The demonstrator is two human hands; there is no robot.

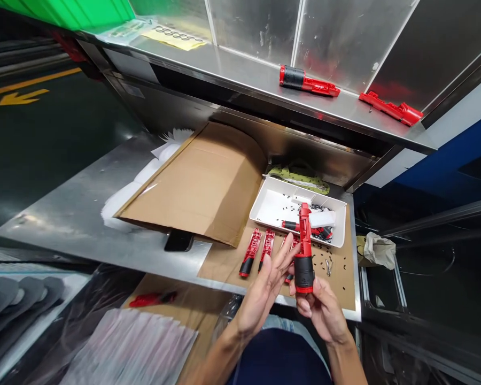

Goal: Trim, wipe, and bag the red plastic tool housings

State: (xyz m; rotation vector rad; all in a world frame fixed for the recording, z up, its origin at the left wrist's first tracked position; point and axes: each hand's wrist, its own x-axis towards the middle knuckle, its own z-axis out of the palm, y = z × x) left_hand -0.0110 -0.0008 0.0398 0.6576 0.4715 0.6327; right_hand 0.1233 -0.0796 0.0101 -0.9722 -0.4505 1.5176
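Observation:
My right hand (324,309) grips the lower end of a red and black plastic housing (304,270), which stands upright with its narrow red part pointing away from me. Beside it my left hand (262,291) is open, fingers stretched out and close together. Its fingertips come up to the housing's left side; whether they touch it I cannot tell. Behind my fingers, similar red and black housings lie on the cardboard, among them one housing (250,252) at the left and another (268,247) next to it, partly hidden by my left hand.
A white tray (260,209) holds small black pieces and more housings. Left of it lies a large cardboard sheet (200,182), with a phone (179,241) at its edge. On the shelf above rest a black and red housing (310,83) and a red part (390,108).

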